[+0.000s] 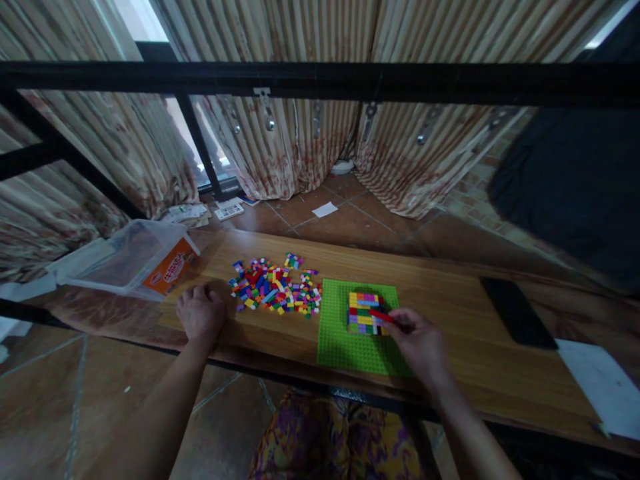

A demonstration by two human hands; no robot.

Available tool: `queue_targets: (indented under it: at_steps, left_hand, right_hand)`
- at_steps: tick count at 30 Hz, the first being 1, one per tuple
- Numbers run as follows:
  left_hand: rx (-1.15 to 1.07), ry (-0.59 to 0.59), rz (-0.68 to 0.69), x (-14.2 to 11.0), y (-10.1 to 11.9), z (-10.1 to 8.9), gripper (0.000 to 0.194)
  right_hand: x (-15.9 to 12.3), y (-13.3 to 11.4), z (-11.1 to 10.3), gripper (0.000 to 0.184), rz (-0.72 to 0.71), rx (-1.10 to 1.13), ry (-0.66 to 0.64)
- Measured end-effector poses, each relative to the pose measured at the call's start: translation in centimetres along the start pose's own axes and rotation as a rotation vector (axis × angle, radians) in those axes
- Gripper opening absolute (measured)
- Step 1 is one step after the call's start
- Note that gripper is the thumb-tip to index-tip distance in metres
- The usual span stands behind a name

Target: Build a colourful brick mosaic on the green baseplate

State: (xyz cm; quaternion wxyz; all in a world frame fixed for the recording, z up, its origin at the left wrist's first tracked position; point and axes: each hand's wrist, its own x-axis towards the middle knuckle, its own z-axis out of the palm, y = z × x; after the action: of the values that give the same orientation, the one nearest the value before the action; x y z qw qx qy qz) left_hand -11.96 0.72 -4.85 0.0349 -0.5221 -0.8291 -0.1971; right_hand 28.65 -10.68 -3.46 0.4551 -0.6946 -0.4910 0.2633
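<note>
My right hand point(420, 341) pinches a long red brick point(381, 315) between thumb and fingers. The brick is over the right part of a block of multicoloured bricks point(364, 308); whether it touches them I cannot tell. That block stands on a green studded baseplate point(340, 343). My left hand point(201, 313) rests on the wooden table with its fingers curled in, and nothing shows in it. Right of it lies a loose pile of small coloured bricks point(275, 287), apart from the hand.
A clear plastic box point(127, 257) with an orange label stands at the table's left end. On the right lie a dark phone-like slab point(517, 312) and a white sheet point(600, 387). A black metal bar point(320, 81) crosses in front of the striped curtains point(280, 153).
</note>
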Motion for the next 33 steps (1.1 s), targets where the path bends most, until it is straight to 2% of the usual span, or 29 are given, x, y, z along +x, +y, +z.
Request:
queue_targets:
  at_steps: [3,8,17,24,33]
  left_hand:
    - [0.001,-0.001,0.004,0.0,0.0,0.0,0.042]
    - [0.007,0.005,0.004,0.1,-0.1,0.0,0.041]
    - [0.045,0.0,0.028,0.2,-0.1,0.1,0.042]
    - [0.003,0.003,0.012,0.2,-0.1,0.2,0.039]
    - [0.021,0.005,0.013,0.3,-0.2,0.2,0.04]
  right_hand:
    - [1.0,-1.0,0.7,0.015,-0.043,-0.069,-0.021]
    - [1.7,-1.9,1.4,0.014,-0.077,-0.126,-0.023]
    - [1.8,-0.8,1.0,0.017,-0.105,-0.106,-0.069]
    - [2.5,-0.7,2.1,0.014,-0.158,-0.089,-0.084]
    - [2.4,-0.6,1.7,0.016,-0.149,-0.073,-0.05]
